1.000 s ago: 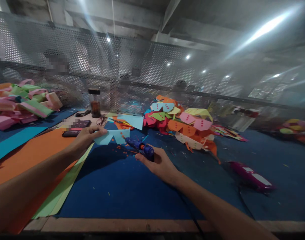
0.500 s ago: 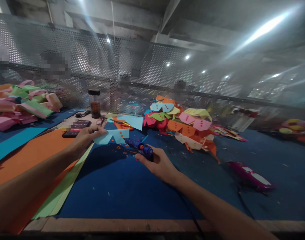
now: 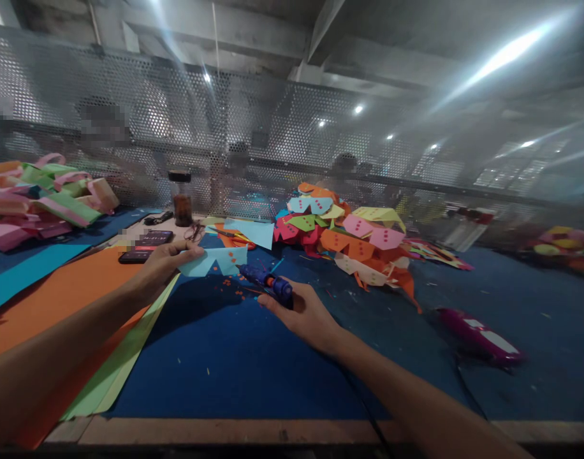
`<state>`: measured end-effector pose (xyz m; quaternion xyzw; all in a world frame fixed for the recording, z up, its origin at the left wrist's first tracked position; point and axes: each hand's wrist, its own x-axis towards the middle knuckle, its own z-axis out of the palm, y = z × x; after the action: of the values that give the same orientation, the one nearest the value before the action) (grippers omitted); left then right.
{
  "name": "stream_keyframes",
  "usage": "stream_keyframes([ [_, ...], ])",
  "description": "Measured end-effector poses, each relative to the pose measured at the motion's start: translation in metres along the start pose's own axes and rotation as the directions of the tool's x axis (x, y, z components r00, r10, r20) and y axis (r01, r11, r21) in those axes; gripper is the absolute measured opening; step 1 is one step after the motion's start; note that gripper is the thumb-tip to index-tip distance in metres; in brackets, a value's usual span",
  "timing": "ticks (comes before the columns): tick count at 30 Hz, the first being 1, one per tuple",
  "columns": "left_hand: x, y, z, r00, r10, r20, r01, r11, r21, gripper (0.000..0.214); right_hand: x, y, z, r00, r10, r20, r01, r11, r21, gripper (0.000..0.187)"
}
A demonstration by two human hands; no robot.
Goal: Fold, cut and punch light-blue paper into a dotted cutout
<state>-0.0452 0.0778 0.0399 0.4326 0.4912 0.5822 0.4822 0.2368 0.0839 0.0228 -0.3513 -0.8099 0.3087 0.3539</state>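
A light blue paper mask (image 3: pixel 214 260) with a notched lower edge hangs above the table, pinched at its left end by my left hand (image 3: pixel 170 258). Orange dots sit on its right part. My right hand (image 3: pixel 307 315) is wrapped round a dark blue glue gun (image 3: pixel 268 280). The gun's nozzle points left, at the mask's right end; I cannot tell whether it touches. Small orange paper bits (image 3: pixel 234 290) lie scattered on the blue tabletop below. Behind the mask are scissors with orange handles (image 3: pixel 237 239) and a pale blue paper piece (image 3: pixel 256 232).
Dotted paper masks (image 3: pixel 354 239) are heaped at centre right. A purple device (image 3: pixel 481 338) with a cord lies right. Orange sheets (image 3: pixel 91 287), a phone (image 3: pixel 143 248) and a dark-lidded jar (image 3: pixel 181 201) are left. Folded paper shapes (image 3: pixel 48 197) pile up far left, before a perforated screen (image 3: pixel 254 127).
Almost nothing differs. Both hands, the mask and the glue gun hold nearly the same positions as half a second ago.
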Motion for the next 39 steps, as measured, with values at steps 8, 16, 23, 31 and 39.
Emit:
stream_keyframes([
  [8,-0.0014,0.0004,-0.0007,1.0,0.003,0.011,-0.003,1.0,0.007,0.041,0.0004,-0.0005,-0.0007,1.0,-0.004,0.006,0.004,1.0,-0.01,0.035],
  [16,-0.0004,0.0008,-0.0007,1.0,0.007,0.008,-0.007,1.0,0.007,0.033,0.0014,0.0044,0.0002,1.0,0.0,0.009,0.0,1.0,-0.03,0.037],
  [23,-0.0004,-0.0005,-0.0005,1.0,0.014,0.001,-0.014,1.0,0.012,0.035,0.0008,0.0051,0.0004,1.0,-0.017,0.007,0.017,1.0,-0.021,0.041],
  [31,-0.0001,-0.0013,-0.0011,0.999,0.034,0.008,-0.034,0.999,0.004,0.033,0.0006,0.0064,-0.0005,1.0,-0.02,0.019,0.021,0.998,-0.057,0.04],
  [39,0.0005,-0.0018,-0.0021,0.999,0.042,0.018,-0.043,0.999,0.024,0.033,0.0007,0.0071,-0.0004,1.0,-0.016,0.018,0.017,0.998,-0.055,0.037],
])
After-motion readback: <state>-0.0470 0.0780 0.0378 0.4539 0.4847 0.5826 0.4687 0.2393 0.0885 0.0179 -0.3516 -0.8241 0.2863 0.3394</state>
